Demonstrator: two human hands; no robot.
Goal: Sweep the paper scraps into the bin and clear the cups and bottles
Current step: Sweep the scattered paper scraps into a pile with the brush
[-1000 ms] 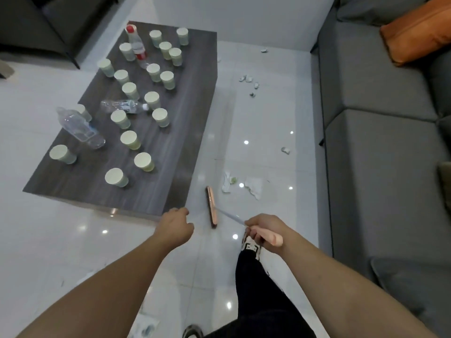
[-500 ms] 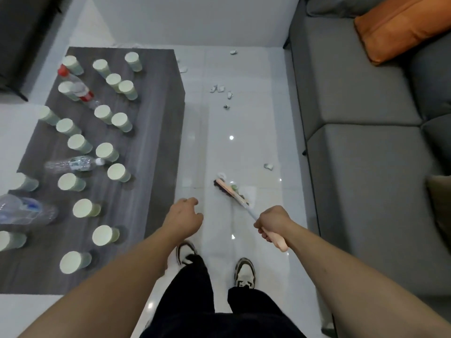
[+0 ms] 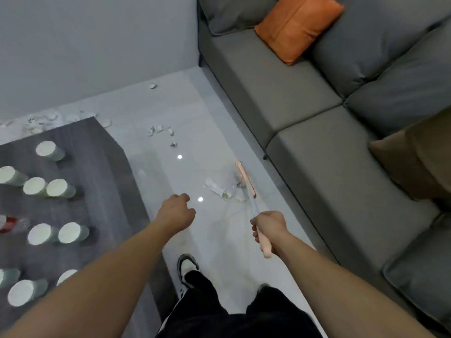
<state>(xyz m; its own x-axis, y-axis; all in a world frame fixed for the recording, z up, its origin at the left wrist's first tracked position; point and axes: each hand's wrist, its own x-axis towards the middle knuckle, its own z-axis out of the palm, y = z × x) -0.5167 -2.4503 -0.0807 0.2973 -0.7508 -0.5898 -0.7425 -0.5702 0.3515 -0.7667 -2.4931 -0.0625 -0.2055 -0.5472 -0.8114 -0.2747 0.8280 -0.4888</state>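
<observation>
On the left, the dark wood-grain table (image 3: 80, 167) carries pale green paper cups (image 3: 50, 151) standing upside down in loose pairs along its left side, from the far edge toward the near one. A bottle with a red label (image 3: 8, 222) lies at the table's left edge, mostly cut off by the frame. Behind the table's far edge, against the wall, a heap of white paper scraps (image 3: 46, 120) is strewn over the floor, and a smaller cluster of scraps (image 3: 158, 130) lies on the glossy white floor (image 3: 195, 123) past the table's far right corner.

The left hand (image 3: 178, 212) hangs in the air over the floor, just off the table's right edge, its fingers curled in loosely and holding nothing.

Crumpled scraps (image 3: 219, 190) lie on the floor ahead of the person's shoes, touching the broom head (image 3: 245, 179), which rests on the tiles near the foot of the sofa. The right hand (image 3: 268, 226) is clenched around the broom's pink handle, whose end pokes out below the fist.

On the right, the grey sofa (image 3: 305, 106) runs along the floor's edge, with an orange cushion (image 3: 296, 24) at its far end and a brown cushion (image 3: 419, 162) nearer.
</observation>
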